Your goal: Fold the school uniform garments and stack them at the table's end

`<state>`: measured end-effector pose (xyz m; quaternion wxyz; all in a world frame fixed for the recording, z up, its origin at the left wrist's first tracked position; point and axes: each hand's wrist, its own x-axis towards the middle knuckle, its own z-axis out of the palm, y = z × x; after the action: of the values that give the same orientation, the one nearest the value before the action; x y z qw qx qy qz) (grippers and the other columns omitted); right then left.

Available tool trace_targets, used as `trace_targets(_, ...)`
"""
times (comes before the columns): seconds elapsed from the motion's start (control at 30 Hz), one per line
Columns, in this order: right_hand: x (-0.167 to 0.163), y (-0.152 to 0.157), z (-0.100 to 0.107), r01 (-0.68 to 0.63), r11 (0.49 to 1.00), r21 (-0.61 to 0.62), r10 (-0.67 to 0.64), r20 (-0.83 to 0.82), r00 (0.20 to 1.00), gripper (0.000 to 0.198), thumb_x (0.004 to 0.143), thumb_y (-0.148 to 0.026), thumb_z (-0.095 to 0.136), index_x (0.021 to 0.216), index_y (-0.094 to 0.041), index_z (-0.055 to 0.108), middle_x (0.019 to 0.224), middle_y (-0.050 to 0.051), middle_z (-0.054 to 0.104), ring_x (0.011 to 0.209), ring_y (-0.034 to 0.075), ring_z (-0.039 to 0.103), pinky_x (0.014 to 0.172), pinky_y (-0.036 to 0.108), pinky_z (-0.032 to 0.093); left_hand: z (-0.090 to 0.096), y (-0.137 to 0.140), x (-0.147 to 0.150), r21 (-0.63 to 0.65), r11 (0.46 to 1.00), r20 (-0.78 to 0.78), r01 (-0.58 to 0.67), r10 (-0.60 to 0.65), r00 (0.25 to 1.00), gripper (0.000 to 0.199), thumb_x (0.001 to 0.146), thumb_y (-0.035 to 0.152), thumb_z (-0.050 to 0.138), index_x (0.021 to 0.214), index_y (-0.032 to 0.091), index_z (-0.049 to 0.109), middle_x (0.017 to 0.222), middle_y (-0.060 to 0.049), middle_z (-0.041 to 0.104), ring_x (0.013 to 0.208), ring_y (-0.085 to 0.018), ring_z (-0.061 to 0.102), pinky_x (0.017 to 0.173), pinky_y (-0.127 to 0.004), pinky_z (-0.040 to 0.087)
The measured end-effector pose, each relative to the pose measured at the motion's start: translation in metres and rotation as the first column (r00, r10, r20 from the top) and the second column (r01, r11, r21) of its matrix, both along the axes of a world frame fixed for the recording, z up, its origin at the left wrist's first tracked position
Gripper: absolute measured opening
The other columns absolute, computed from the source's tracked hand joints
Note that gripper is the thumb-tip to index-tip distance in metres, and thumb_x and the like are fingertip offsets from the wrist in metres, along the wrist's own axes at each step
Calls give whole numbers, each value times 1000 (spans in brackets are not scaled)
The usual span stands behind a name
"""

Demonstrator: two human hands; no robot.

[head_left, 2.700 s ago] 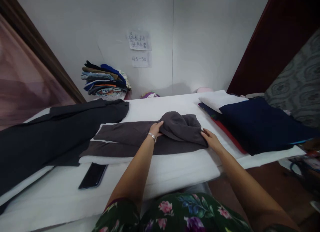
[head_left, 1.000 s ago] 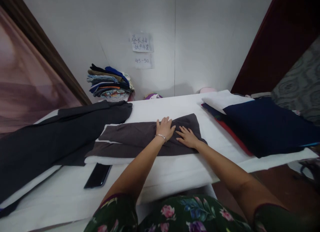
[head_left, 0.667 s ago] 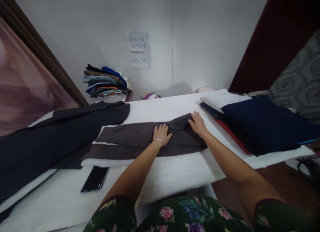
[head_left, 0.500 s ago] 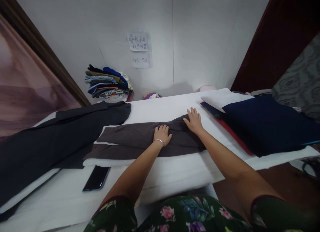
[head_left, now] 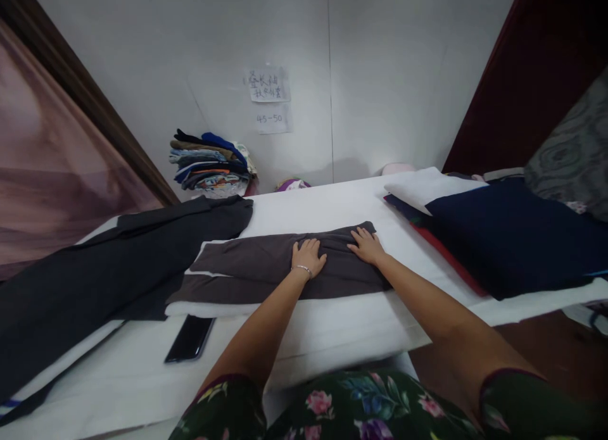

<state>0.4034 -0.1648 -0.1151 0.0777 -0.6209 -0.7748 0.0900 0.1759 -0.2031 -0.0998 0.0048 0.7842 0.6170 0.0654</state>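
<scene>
A dark brown pair of trousers (head_left: pixel 256 256) lies flat across the white-covered table (head_left: pixel 304 206), its two legs pointing left. My left hand (head_left: pixel 308 256), with a bracelet at the wrist, rests palm down on the middle of the cloth, fingers spread. Further right, my right hand (head_left: pixel 367 245) lies flat near the upper right end of the trousers, its fingers also apart. Small creases run through the fabric between both hands. My right forearm hides part of the lower right end.
Left, a long black garment (head_left: pixel 128 256) spreads over the table. A phone (head_left: pixel 190 339) lies near the front edge. Folded clothes (head_left: pixel 211 164) are stacked by the wall. Dark blue garments (head_left: pixel 513 237) pile up at right. Paper notes (head_left: pixel 269 85) hang on the wall.
My right hand has come down and slightly nearer from the trousers' upper edge, so that their top right corner shows. My left hand stays put; the view has shifted slightly.
</scene>
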Motion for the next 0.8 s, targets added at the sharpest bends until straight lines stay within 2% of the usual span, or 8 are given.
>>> trace_targets(0.1,5,-7,-1,-13,999,-29,11,-61,998,63,90,-50,42,144,-19,32,153,11,21,141,26,15,112,49,12,-1,0,0,4,1000,3,-13,13,1000,56,88,48,34,139,25,41,147,-4,38,136,-25,28,112,-52,12)
trace_targets(0.2,16,-12,0,33,999,-33,-42,-329,943,58,87,-44,48,138,-19,42,151,9,28,141,23,18,114,44,12,-2,0,0,1,1000,1,-21,21,1000,57,89,48,34,140,24,39,149,-4,36,137,-24,26,112,-53,11)
trace_targets(0.3,34,-16,4,258,960,-111,-261,-691,674,55,84,-40,51,134,-18,48,148,9,35,139,23,24,113,41,20,-2,-2,0,-7,1000,-7,-17,17,1000,57,89,48,34,140,24,38,150,-3,34,138,-24,24,113,-52,10)
trace_targets(0.37,45,-21,6,342,915,-214,-372,-773,514,59,84,-39,49,138,-15,41,142,13,43,134,25,35,109,43,30,-1,-2,0,-4,1000,-13,-11,11,1000,57,89,48,33,140,24,38,150,-4,33,139,-24,23,113,-52,10)
trace_targets(0.43,53,-29,9,315,900,-302,-424,-778,464,60,86,-39,47,139,-12,38,131,17,54,121,27,51,99,44,42,-1,-2,0,0,1000,-17,-5,5,1000,57,89,48,33,141,24,38,150,-5,33,139,-24,23,112,-53,9)
trace_targets(0.53,53,-43,13,196,887,-417,-460,-781,423,49,84,-40,53,124,-11,53,107,16,68,98,26,65,83,41,53,-1,-3,1,3,1000,-20,-1,2,1000,56,90,48,32,140,25,39,150,-5,33,140,-25,22,112,-53,9)
trace_targets(0.67,42,-57,16,-101,816,-569,-524,-802,287,31,79,-40,61,98,-15,62,84,12,72,77,24,68,74,39,56,1,-5,1,4,1000,2,-2,2,1000,55,90,48,34,139,26,40,149,-4,34,140,-25,21,113,-53,7)
trace_targets(0.8,38,-61,23,-61,837,-544,-529,-832,164,28,67,-19,67,93,-19,57,70,3,70,60,18,65,60,31,54,11,-10,3,-28,1000,45,6,-4,999,54,90,49,35,138,26,41,149,-3,36,139,-24,22,113,-54,9)
